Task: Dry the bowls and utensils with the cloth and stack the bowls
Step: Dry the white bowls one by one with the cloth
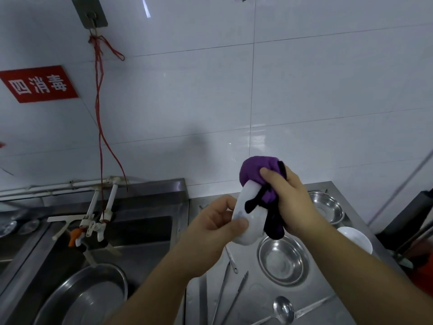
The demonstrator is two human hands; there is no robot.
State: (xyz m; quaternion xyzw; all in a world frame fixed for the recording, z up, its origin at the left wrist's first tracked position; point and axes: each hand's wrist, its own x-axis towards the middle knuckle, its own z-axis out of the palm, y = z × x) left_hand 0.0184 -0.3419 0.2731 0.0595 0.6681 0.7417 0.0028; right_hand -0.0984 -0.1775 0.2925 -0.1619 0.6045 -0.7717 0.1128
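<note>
Two hands are up in front of the white wall, over the metal counter [328, 308]. The left hand [215, 221] holds a white bowl [243, 221] tipped on its side. Its fingers curl round the bowl's rim, with the thumb on the near side. The right hand [288, 200] grips a purple cloth [255, 170] with black edges. Its fingers are curled tight round the cloth. The cloth is bunched up and pressed on the top and inside of the bowl. A black bit of cloth hangs down past the bowl.

Under the hands, a steel bowl [283, 259] sits open side up on the counter. A second steel bowl [328, 207] sits farther back, near the wall. Another white bowl [358, 240] sits on the right, just beside the first steel bowl.

Nearer to the person, some tools lie flat on the counter. There are long tongs [234, 294], a thin white spoon [230, 259] and a steel ladle [283, 310]. The ladle's cup is near the bottom edge of the view.

To the left is a deep sink [140, 231]. A big round steel pan [89, 299] lies in it. White taps [103, 221] lean over the sink from pipes on the wall. Red string [99, 113] hangs down from a hook [90, 12] high on the wall. A red sign [38, 84] with white letters is stuck on the wall at the left.
</note>
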